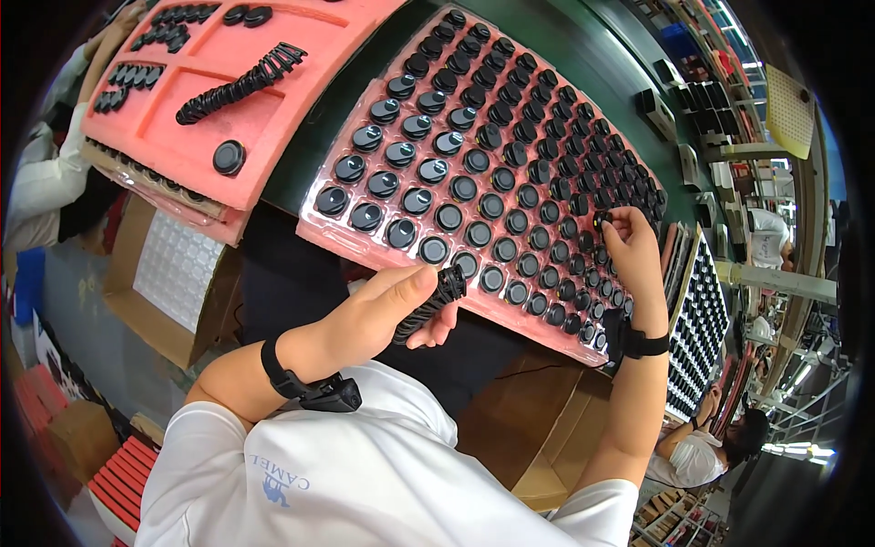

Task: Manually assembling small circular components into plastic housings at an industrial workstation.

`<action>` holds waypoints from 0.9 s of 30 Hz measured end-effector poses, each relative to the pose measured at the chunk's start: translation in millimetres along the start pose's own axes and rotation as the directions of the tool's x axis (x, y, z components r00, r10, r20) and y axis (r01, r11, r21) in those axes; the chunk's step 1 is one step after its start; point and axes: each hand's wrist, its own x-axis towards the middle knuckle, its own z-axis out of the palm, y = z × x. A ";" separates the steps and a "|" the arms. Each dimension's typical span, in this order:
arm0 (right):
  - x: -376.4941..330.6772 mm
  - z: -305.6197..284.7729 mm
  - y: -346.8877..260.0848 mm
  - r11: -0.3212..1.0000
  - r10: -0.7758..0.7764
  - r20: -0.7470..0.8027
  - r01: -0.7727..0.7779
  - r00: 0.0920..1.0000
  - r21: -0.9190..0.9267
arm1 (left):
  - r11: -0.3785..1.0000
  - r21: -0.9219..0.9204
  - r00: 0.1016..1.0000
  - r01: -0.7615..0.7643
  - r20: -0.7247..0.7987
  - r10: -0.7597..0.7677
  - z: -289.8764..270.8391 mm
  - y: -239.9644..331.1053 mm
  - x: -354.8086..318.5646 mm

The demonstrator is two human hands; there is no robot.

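My left hand (374,314) is closed around a stack of thin black round parts (441,303), held just off the near edge of a clear plastic tray (365,248) on pink foam. Over the tray's right side, my right hand (633,251) pinches a small black round part (600,220) between thumb and fingertips. Whether that part is still seated in its pocket I cannot tell. Rows of black round caps (448,217) fill the tray; those at the left have glossy tops, while the others look ringed and matte.
At the upper left, a pink foam tray (196,187) carries a curved stack of black rings (239,88) and loose caps. Below it stands a cardboard box (164,321) with a white tray inside. A white-dotted tray (697,310) lies right. Other people work at both sides.
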 end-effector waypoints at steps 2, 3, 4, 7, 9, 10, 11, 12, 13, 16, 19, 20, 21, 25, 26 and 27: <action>2.9 1.9 -2.4 1.000 0.008 0.008 -0.008 1.000 -0.010 | 1.000 -0.009 1.000 0.017 -0.008 -0.017 -0.4 0.7 -0.5; 3.8 3.7 -3.8 0.999 0.006 0.002 -0.006 1.000 -0.044 | 1.000 -0.011 1.000 0.029 -0.011 -0.029 -0.4 1.1 -0.5; 4.3 5.3 -6.1 0.997 0.004 -0.004 -0.004 1.000 -0.078 | 0.999 -0.013 0.999 0.040 -0.013 -0.040 -0.4 1.5 -0.3; 5.0 7.6 -8.7 0.982 -0.053 -0.030 0.047 0.998 -0.182 | 0.998 -0.021 0.998 0.053 -0.011 -0.054 0.4 4.8 0.6; 1.8 7.9 -8.8 0.939 -0.156 -0.063 0.128 0.986 -0.320 | 0.997 -0.032 0.998 0.065 0.005 -0.065 1.2 6.9 1.8; -1.8 7.2 -14.5 0.939 -0.155 -0.064 0.127 0.986 -0.320 | 0.997 -0.032 0.998 0.065 0.006 -0.065 1.0 6.8 2.9; -7.1 7.5 -28.4 0.891 -0.265 -0.092 0.208 0.960 -0.403 | 0.997 -0.038 0.998 0.068 0.014 -0.067 0.6 5.8 3.5; -13.3 9.9 -45.7 0.829 -0.376 -0.108 0.282 0.920 -0.483 | 0.997 -0.044 0.997 0.070 0.018 -0.069 0.0 4.3 3.2; -20.0 13.0 -61.5 0.754 -0.482 -0.114 0.345 0.869 -0.560 | 0.996 -0.049 0.997 0.073 0.022 -0.072 -0.2 3.5 3.0; -49.9 22.1 -106.9 0.929 -0.371 0.090 0.370 0.924 0.032 | 0.996 -0.039 0.997 0.078 0.031 -0.077 1.3 3.1 4.0; -73.4 32.4 -140.8 0.795 -0.487 0.311 0.267 0.816 0.545 | 0.995 -0.014 0.995 0.098 0.035 -0.097 5.3 3.4 4.5; -76.9 35.1 -143.1 0.798 -0.481 0.305 0.266 0.822 0.541 | 0.993 0.004 0.993 0.115 0.035 -0.115 7.8 4.2 4.8; -79.7 38.0 -144.2 0.766 -0.502 0.312 0.246 0.807 0.594 | 0.991 0.021 0.991 0.132 0.033 -0.133 9.5 4.4 5.3; -79.0 37.3 -131.1 0.717 -0.480 0.319 0.155 0.817 0.680 | 0.988 0.083 0.989 0.129 0.056 -0.134 10.2 3.7 5.7; -74.2 33.8 -123.4 0.735 -0.415 0.321 0.106 0.851 0.669 | 0.988 0.084 0.990 0.127 0.054 -0.131 8.3 3.6 4.2; -71.0 27.9 -114.7 0.755 -0.337 0.317 0.053 0.887 0.654 | 0.989 0.079 0.990 0.124 0.059 -0.129 6.5 2.9 4.7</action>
